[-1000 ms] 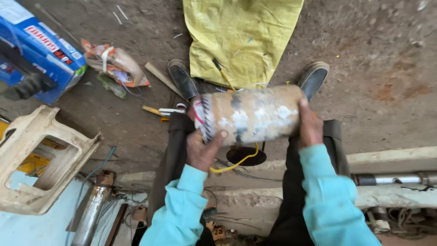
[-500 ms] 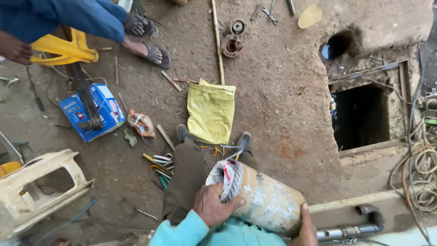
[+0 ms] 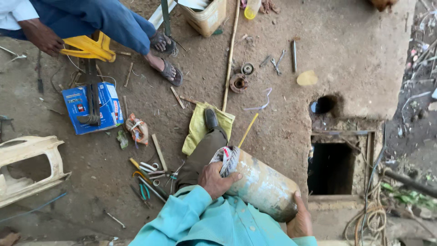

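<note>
I see both hands carrying a worn metal cylinder (image 3: 261, 184), tilted across the lap, and I place everything else from it. My left hand (image 3: 217, 180) wraps over the cylinder's upper end, fingers curled onto the crumpled cloth and paper wrap (image 3: 226, 159) that covers that end. My right hand (image 3: 299, 220) cups the lower end from below, fingers bent around the rim, so the cylinder is held between the two palms. Just beyond the wrapped end, a dark shoe (image 3: 210, 118) rests on a yellow cloth (image 3: 196, 130) spread on the dirt. Left of the cylinder, near the ground, lies a scatter of small hand tools (image 3: 148, 175) with yellow and green handles. Farther left stands a blue box (image 3: 92, 108) with a dark tool lying across it, and a pale plastic frame (image 3: 29, 166) lies at the frame's left edge. Right of the cylinder opens a dark rectangular pit (image 3: 332, 168), with a round hole (image 3: 324, 105) above it. Well beyond the cylinder, another person in blue trousers (image 3: 109, 23) and sandals sits on a yellow stool (image 3: 88, 48).
</note>
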Available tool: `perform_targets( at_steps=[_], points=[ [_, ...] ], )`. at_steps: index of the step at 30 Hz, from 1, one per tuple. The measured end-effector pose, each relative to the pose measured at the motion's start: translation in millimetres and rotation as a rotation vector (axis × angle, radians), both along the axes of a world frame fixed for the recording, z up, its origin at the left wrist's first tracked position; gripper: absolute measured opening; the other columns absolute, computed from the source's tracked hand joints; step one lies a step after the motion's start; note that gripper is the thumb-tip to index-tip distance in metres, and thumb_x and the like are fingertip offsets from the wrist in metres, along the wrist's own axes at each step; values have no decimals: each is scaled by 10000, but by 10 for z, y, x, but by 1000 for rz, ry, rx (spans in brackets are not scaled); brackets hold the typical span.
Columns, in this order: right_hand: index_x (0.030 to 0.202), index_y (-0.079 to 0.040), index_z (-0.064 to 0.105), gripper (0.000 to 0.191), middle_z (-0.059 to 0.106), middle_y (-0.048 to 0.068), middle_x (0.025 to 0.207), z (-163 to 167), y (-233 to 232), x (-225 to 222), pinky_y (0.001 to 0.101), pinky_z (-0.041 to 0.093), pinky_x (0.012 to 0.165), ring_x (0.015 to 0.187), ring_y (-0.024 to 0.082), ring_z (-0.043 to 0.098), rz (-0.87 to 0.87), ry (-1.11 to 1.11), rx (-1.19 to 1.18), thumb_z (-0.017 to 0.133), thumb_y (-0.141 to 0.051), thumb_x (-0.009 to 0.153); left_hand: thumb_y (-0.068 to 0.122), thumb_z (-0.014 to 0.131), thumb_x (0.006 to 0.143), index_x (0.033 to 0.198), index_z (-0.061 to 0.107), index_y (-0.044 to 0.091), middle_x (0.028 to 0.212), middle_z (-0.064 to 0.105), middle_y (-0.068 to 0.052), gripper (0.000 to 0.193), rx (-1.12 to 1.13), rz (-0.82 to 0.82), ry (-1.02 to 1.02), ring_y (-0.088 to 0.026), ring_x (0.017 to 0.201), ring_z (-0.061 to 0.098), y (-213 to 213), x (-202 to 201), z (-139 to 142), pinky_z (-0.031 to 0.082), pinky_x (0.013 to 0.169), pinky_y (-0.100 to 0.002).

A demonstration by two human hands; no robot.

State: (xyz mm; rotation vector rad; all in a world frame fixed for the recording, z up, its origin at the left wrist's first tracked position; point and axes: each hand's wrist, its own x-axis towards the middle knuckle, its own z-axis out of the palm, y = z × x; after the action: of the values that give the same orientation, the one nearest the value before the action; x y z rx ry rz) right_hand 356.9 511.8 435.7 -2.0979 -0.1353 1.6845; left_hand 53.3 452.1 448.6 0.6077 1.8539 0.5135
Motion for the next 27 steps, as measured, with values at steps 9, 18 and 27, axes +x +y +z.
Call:
perform_targets(
  at_steps=[9, 18, 27],
  points=[
    [1459, 5, 520, 687, 611, 153, 1440, -31, 1958, -752, 489, 403, 1119, 1333, 314, 554, 83, 179, 7, 624, -420, 930, 605, 794, 661, 980, 753, 67, 1011, 750, -195, 626, -22, 116, 53, -360, 970, 706, 1608, -538, -110, 538, 877, -462],
    [1320, 48, 648, 577, 693, 166, 1263, 173, 4026, -1497, 441, 520, 942, 1095, 276, 667, 483, 98, 161, 704, -354, 909, 606, 758, 626, 917, 785, 75, 913, 794, -167, 606, 27, 420, 9, -308, 892, 775, 2895, -787, 108, 581, 828, -421],
    [1282, 89, 672, 598, 731, 170, 1187, -41, 4966, -2871, 437, 532, 920, 1062, 286, 682, 626, -9, 5, 752, -338, 871, 632, 862, 660, 924, 749, -14, 986, 687, -244, 707, 46, 511, 222, -419, 944, 659, 3603, -1874, -616, 524, 799, -491]
  ],
)
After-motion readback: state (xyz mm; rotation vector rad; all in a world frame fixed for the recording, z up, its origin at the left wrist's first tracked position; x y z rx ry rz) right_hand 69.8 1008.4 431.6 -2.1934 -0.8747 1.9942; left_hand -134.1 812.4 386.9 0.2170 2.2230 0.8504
